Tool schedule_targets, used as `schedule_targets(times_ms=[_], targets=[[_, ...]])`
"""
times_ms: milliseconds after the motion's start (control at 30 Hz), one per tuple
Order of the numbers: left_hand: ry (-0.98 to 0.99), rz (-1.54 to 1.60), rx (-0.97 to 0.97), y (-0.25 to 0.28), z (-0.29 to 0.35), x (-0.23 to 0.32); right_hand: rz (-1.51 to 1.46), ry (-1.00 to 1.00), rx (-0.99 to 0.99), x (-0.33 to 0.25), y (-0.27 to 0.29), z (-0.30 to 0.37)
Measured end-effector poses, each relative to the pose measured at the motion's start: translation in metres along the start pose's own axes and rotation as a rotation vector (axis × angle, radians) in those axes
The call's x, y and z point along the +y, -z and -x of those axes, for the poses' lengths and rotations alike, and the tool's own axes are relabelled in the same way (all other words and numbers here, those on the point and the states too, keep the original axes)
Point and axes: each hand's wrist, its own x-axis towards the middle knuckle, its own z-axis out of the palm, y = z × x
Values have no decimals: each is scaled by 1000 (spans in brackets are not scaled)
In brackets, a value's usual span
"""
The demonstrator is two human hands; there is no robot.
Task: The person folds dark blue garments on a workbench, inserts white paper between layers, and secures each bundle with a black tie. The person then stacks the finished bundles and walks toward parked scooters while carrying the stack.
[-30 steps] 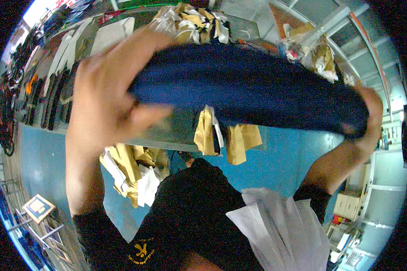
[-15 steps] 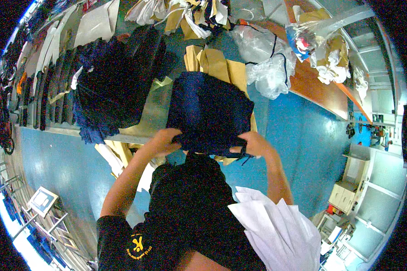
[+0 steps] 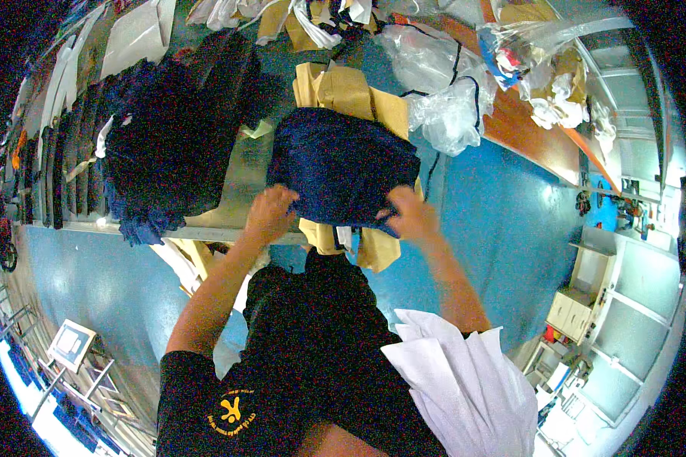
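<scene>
A folded dark navy garment point(image 3: 341, 164) lies in front of me over brown paper point(image 3: 347, 90), which sticks out beyond its far and near edges. My left hand point(image 3: 272, 213) grips its near left corner with curled fingers. At the near right corner my right hand point(image 3: 413, 216) pinches the cloth. What kind of garment it is cannot be made out. On the table to the left rests a large pile of dark cloth point(image 3: 175, 137), close to the navy garment.
Clear plastic bags point(image 3: 446, 118) lie beyond on the right, beside an orange-brown board point(image 3: 530, 137). White sheets point(image 3: 461, 377) fan out by my right upper arm. Stacked dark pieces point(image 3: 68, 160) stand at the far left. Below is a blue floor point(image 3: 495, 251).
Both hands have moved away from my body, drawing the garment's near edge farther off. More brown paper now shows below that edge. The whole view has shifted slightly.
</scene>
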Motion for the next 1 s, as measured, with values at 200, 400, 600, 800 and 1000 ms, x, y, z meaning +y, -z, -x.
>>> schedule_targets(times_ms=[200, 400, 600, 800, 1000], targets=[[138, -325, -10, -47, 18, 4, 91, -108, 25, -18, -82, 28], [-64, -168, -47, -22, 2, -27, 106, 28, -58, 10, -92, 13], [-66, 141, -329, 93, -66, -5, -156, 101, -256, 28, 17, -31], [-51, -111, 606, 82, -127, -29, -130, -122, 200, 31, 40, -85], [872, 1573, -271, -17, -61, 41, -377, -168, 231, 26, 6, -62]])
